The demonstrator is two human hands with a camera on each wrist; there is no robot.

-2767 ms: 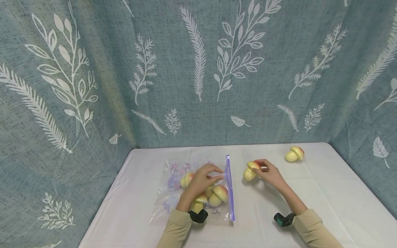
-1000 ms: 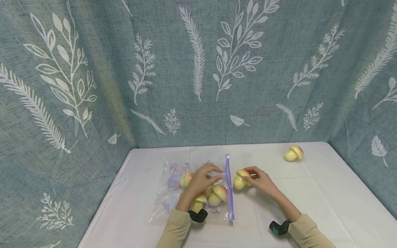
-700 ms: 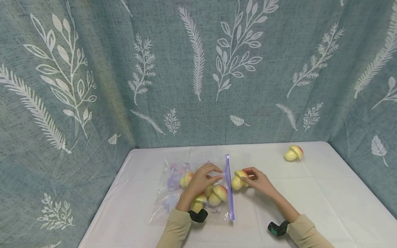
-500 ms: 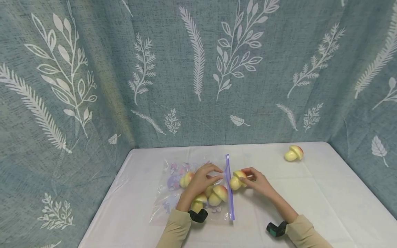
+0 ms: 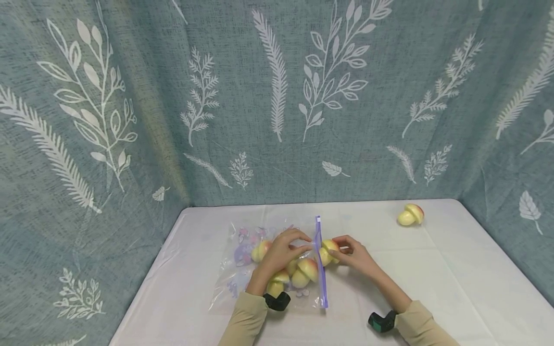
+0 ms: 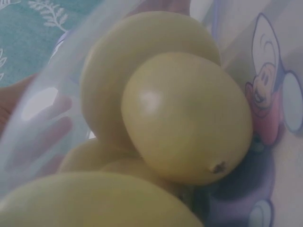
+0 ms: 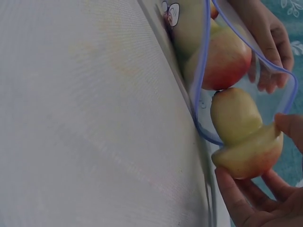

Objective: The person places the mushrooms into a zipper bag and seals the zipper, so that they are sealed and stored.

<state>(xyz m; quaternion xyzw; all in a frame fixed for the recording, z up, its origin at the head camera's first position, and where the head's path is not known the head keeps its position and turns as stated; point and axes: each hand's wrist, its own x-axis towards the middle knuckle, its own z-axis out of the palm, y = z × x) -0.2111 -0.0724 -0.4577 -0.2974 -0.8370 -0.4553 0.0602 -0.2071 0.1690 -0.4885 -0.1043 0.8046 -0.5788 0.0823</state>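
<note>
1. Three views, and the head view comes first: a clear zip bag (image 5: 272, 266) lies flat on the white worktop (image 5: 454, 274), its purple zip strip (image 5: 321, 269) facing right. Several toy mushrooms sit inside it, yellow stems with pink-red caps. The left hand (image 5: 281, 252) rests on top of the bag, fingers curled and pinching its upper edge at the mouth. The right hand (image 5: 352, 252) holds one toy mushroom (image 5: 328, 251) right at the zip strip, stem pointing into the opening. A second loose mushroom (image 5: 410, 215) lies well apart, near the worktop's far right corner. Patterned teal cloth with white leaf prints hangs behind and to both sides.

2. Left wrist view: very close and through the plastic. A bagged mushroom (image 6: 184, 113) fills the frame, pale yellow and smooth, with a small dark dot on its rounded stem end. The bag carries a printed cartoon mouse figure (image 6: 265, 99) in pink and purple; no writing can be read. Fingers (image 6: 42, 137) show blurred behind the film at left.

3. Right wrist view: the held mushroom (image 7: 244, 137) has its stem just across the purple rim, touching a red-capped one (image 7: 225, 59) already inside. The right hand's fingers (image 7: 236, 198) and thumb pinch the cap. The left hand's fingers (image 7: 267, 42) lift the upper lip, keeping the mouth open.
</note>
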